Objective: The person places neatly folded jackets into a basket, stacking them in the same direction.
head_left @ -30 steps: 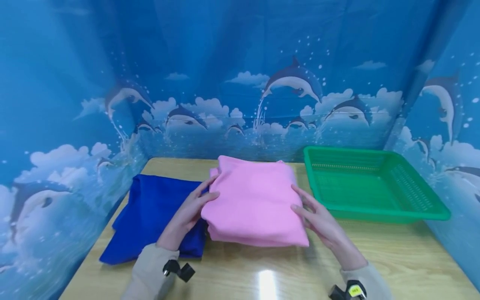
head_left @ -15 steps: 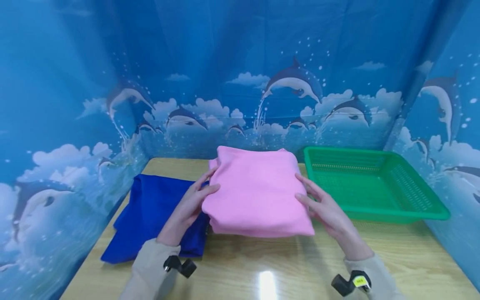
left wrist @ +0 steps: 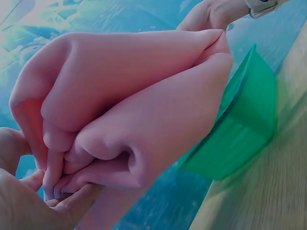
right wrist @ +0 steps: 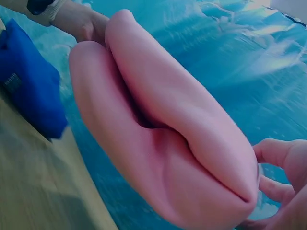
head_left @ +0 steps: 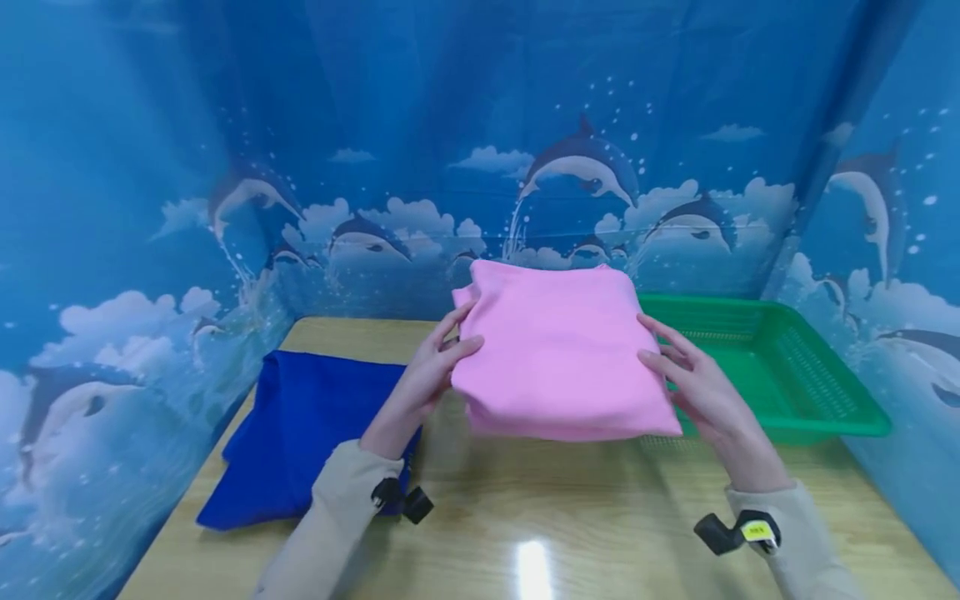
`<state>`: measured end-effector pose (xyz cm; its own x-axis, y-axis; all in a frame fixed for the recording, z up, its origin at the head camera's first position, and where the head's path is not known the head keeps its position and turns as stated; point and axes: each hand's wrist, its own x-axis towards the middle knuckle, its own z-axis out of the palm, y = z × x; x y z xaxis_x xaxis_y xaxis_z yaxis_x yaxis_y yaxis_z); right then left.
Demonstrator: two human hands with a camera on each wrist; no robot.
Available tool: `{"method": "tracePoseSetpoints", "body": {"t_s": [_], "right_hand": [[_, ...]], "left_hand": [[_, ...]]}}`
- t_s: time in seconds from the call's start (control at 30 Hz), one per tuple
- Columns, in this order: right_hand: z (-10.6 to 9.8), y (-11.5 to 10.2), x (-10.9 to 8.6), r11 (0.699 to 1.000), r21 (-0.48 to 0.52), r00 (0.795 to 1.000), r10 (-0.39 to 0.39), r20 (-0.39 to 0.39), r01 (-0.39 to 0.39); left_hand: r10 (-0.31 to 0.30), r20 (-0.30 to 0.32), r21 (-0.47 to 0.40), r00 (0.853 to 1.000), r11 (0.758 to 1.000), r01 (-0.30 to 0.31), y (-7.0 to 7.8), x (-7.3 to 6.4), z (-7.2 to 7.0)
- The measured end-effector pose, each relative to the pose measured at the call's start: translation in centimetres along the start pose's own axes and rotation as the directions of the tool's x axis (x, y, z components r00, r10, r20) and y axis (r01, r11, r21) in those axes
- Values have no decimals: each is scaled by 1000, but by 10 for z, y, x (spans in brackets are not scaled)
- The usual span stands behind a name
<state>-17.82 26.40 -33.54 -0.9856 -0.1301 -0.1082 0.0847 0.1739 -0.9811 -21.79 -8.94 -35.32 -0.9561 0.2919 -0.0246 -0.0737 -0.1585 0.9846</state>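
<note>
A thick folded pink cloth (head_left: 558, 354), perhaps a garment, is held up off the table between both hands. My left hand (head_left: 429, 367) grips its left edge, the thumb on top and other fingers partly hidden beneath. The right hand (head_left: 697, 383) holds the opposite edge in the same manner. In the left wrist view the cloth (left wrist: 134, 105) shows several soft layers, with the left fingers (left wrist: 79, 203) around its end. In the right wrist view a deep fold runs along the cloth (right wrist: 158, 134), and the right hand (right wrist: 288, 177) is at its near end.
A green plastic basket (head_left: 832, 367) stands at the back right of the wooden table (head_left: 510, 517), its left part hidden behind the pink cloth. A folded blue cloth (head_left: 307, 442) lies on the left. Dolphin-printed curtains (head_left: 420, 125) enclose the back and sides.
Both hands have raised the pink cloth and carried it to the right, so it now overlaps the basket's left side in the head view. The blue cloth and basket stay put.
</note>
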Motion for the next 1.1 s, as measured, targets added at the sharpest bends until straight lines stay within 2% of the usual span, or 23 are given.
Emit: {"method": "tracePoseSetpoints", "body": {"t_s": [0.2,0.37,0.6,0.8,0.97,1.1], "right_hand": [[-39,-4,-3,990,139,1000,-21,-17,23],[-73,-3,-6,979,203,998,7,-55,4],[-110,5,-7,980,197,996,31,-87,-13],[-136,14,-9,979,204,991,47,-127,-20],[-152,22,-9,981,191,988,49,-145,-20],[-161,29,-7,987,147,985,81,-154,-59]], "left_hand": [[17,35,-32,999,999,-16,2,20,35],[48,98,-61,994,997,-42,-2,38,66],[54,123,-98,991,994,-42,-18,56,102],[59,166,-204,984,979,-24,-33,65,128],[71,217,-267,973,964,-11,-47,71,143],[57,243,-270,968,963,11,-56,77,151]]}}
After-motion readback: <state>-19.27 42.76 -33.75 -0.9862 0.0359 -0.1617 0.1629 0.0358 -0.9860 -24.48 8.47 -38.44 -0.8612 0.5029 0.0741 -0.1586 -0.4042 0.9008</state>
